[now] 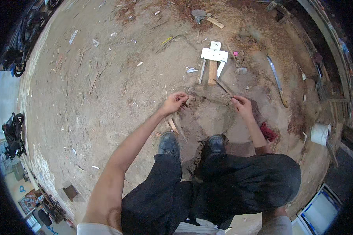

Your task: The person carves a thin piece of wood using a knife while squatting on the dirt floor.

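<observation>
My right hand (243,106) pinches one end of a thin dark stick (223,87). The stick's far tip reaches the lower end of a bare wooden strip (213,72). This strip extends from under a white board (214,55), with narrow pieces on both sides. To the left, my left hand (175,103) hovers above the dirt with fingertips pressed together; whatever they may hold is too small to make out. Below it, wood slivers (172,126) lie beside my left shoe (169,144).
A machete (275,76) with a wooden handle lies to the right. A red tangled bundle (268,131) sits by my right forearm, and a white bucket (320,134) stands farther right. A wood block (215,22) and litter dot the dirt floor (117,78). Motorbikes line the left edge.
</observation>
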A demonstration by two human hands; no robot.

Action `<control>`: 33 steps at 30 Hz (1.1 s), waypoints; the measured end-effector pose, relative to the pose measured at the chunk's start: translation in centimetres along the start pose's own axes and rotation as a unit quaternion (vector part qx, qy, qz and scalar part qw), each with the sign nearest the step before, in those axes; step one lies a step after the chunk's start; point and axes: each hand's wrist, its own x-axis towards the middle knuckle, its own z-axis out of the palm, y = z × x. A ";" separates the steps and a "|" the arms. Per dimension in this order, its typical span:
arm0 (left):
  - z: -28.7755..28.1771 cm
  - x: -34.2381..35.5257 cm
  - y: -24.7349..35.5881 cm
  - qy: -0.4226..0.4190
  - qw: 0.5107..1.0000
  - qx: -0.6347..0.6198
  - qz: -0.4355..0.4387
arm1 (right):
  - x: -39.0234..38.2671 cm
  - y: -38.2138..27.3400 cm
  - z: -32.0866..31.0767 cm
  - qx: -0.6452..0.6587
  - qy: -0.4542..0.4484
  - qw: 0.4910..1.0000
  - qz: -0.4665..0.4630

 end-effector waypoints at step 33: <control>-6.4 -4.4 -0.4 -0.187 0.866 0.439 0.152 | -2.6 -0.6 -1.1 0.066 -0.007 0.997 0.044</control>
